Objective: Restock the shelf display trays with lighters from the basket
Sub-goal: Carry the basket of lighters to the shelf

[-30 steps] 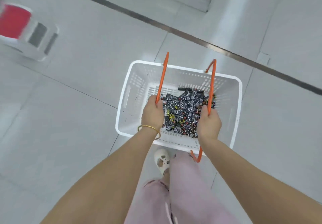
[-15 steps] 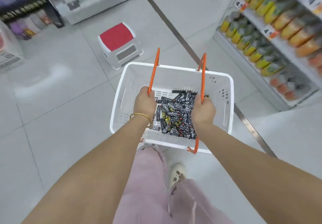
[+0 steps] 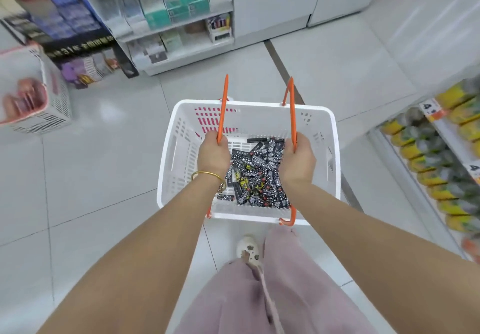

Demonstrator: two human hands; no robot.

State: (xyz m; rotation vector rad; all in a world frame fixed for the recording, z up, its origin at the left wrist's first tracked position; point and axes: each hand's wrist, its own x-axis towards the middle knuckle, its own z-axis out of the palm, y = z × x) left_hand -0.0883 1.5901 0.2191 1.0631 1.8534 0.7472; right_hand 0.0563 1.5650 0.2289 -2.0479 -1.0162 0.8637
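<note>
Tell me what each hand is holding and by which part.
The white basket: the left hand grips its left orange handle, the right hand its right orange handle. The lighters inside are untouched.

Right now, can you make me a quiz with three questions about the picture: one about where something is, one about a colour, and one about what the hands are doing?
1. Where is the lighter pile?
A. on the floor
B. in the basket
C. on a stool

2. What colour are the handles?
A. blue
B. green
C. orange

3. What are the left hand and right hand doing?
A. each grips a handle
B. both hang open
C. one picks up a lighter

Answers:
1 B: the pile lies on the basket's bottom.
2 C: both handles are orange.
3 A: each hand is closed round its own handle.
</note>
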